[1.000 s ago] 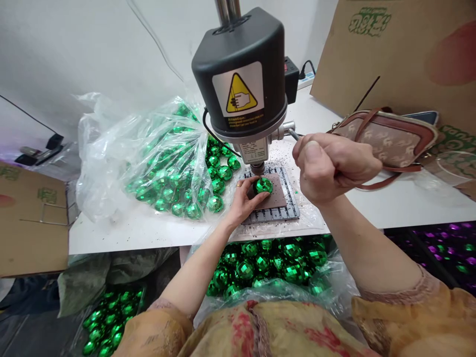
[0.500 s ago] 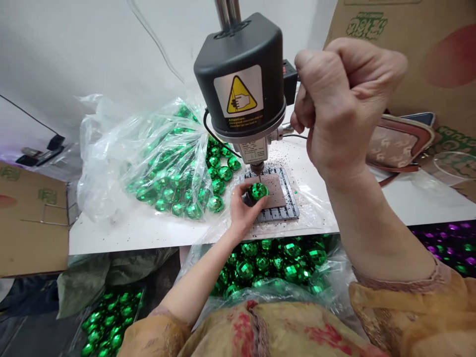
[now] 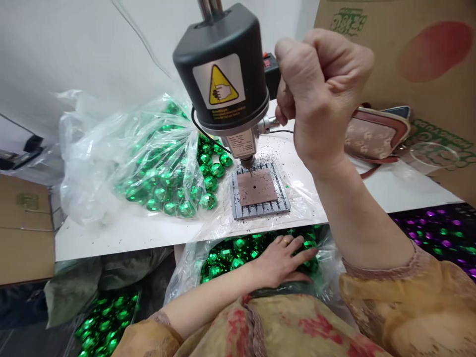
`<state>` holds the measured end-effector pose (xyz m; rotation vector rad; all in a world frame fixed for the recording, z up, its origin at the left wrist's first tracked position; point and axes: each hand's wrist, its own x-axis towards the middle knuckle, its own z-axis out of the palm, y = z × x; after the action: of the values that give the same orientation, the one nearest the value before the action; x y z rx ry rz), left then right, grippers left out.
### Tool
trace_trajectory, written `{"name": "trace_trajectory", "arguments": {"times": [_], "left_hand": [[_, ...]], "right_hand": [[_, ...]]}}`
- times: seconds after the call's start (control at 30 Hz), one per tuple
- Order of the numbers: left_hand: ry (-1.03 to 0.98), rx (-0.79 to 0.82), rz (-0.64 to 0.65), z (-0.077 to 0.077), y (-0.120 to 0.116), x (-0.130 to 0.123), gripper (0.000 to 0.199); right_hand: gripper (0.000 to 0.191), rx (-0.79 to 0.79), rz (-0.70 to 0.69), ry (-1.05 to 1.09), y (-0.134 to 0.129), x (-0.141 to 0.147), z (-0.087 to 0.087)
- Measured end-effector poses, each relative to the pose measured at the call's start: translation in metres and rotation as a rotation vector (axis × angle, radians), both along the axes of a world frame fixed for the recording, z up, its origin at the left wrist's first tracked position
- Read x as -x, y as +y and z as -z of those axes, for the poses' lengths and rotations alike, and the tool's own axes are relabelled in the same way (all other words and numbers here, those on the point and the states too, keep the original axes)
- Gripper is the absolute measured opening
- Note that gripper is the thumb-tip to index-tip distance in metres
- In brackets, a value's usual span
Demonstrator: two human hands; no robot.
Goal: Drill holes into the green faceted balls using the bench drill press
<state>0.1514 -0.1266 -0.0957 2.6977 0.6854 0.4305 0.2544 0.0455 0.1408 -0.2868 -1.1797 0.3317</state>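
Note:
My left hand [image 3: 282, 260] lies palm down over shiny green faceted balls [image 3: 226, 255] in a clear plastic bag below the table edge. Its fingers are spread, and whatever is under the palm is hidden. Raised at the right, my right hand [image 3: 322, 94] is closed in a fist at the feed handle [image 3: 270, 124] of a black bench drill press [image 3: 219, 74]; most of the handle is covered by the fingers. Under the drill's chuck [image 3: 247, 161] a brown board [image 3: 262, 193] with a small dark hole rests on a slotted metal base plate [image 3: 238, 212].
A clear plastic bag [image 3: 82, 163] of green balls [image 3: 178, 193] spreads left of the drill on the white table [image 3: 111, 233]. Dark shavings lie about the base. Cardboard boxes [image 3: 22, 248] flank both sides, and a patterned purse [image 3: 372, 131] stands at the right.
My left hand has left the drill base, where it held a green ball under the chuck, and come down onto the balls in the bag. The view has shifted slightly; my right hand stays at the handle.

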Motion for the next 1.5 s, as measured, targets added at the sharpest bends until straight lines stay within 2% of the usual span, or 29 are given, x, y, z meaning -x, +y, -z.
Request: {"name": "trace_trajectory", "arguments": {"times": [0.03, 0.1, 0.2, 0.27, 0.33, 0.43, 0.53, 0.6, 0.63, 0.67, 0.8, 0.87, 0.97, 1.13, 1.33, 1.4, 1.5], "left_hand": [[-0.078, -0.015, -0.038, -0.006, 0.008, 0.007, 0.046], [-0.233, -0.041, -0.232, -0.023, 0.035, 0.028, 0.026], [-0.360, -0.124, -0.699, -0.052, 0.098, 0.066, 0.023], [-0.335, -0.174, -0.914, -0.066, 0.145, 0.091, 0.019], [-0.291, -0.156, -1.030, -0.073, 0.182, 0.109, 0.020], [-0.155, -0.084, -1.042, -0.073, 0.210, 0.124, 0.029], [-0.164, -0.103, -0.969, -0.074, 0.206, 0.129, 0.027], [-0.311, -0.075, -0.919, -0.078, 0.194, 0.126, 0.027], [-0.414, -0.006, -0.886, -0.079, 0.187, 0.123, 0.029], [-0.528, 0.107, -0.847, -0.081, 0.180, 0.118, 0.031], [-0.909, 0.729, -0.691, -0.080, 0.158, 0.098, 0.051], [-0.975, 0.887, -0.643, -0.076, 0.152, 0.091, 0.053], [-1.005, 0.855, -0.650, -0.069, 0.150, 0.087, 0.062], [-0.917, 0.585, -0.774, -0.055, 0.154, 0.087, 0.063], [-0.899, 0.446, -0.766, -0.051, 0.150, 0.082, 0.061], [-0.879, 0.425, -0.771, -0.052, 0.150, 0.083, 0.059], [-0.857, 0.486, -0.754, -0.052, 0.151, 0.086, 0.057]], "right_hand": [[0.050, 0.037, 0.017, 0.000, -0.003, 0.000, 0.000], [0.047, 0.045, 0.025, 0.022, -0.009, 0.000, -0.001], [0.046, 0.063, 0.006, 0.043, -0.011, 0.000, 0.000], [0.044, 0.097, 0.001, 0.035, -0.011, -0.001, 0.000], [0.045, 0.101, 0.005, 0.034, -0.011, -0.001, 0.000], [0.046, 0.098, 0.014, 0.030, -0.013, -0.001, 0.000], [0.053, 0.123, 0.016, 0.018, -0.013, -0.002, 0.000], [0.059, 0.124, 0.021, 0.013, -0.012, -0.002, 0.000], [0.062, 0.117, 0.022, 0.014, -0.011, -0.001, 0.000], [0.063, 0.103, 0.022, 0.019, -0.011, -0.001, 0.000], [0.055, 0.062, 0.004, 0.048, -0.010, 0.000, 0.001], [0.055, 0.061, 0.003, 0.046, -0.010, 0.000, 0.002], [0.062, 0.073, 0.008, 0.022, -0.010, -0.001, 0.003], [0.063, 0.064, -0.004, 0.015, -0.012, -0.001, 0.003], [0.067, 0.123, 0.108, -0.038, -0.017, 0.000, 0.002], [0.066, 0.116, 0.106, -0.033, -0.017, 0.001, 0.002], [0.065, 0.103, 0.103, -0.036, -0.016, 0.001, 0.003]]}}
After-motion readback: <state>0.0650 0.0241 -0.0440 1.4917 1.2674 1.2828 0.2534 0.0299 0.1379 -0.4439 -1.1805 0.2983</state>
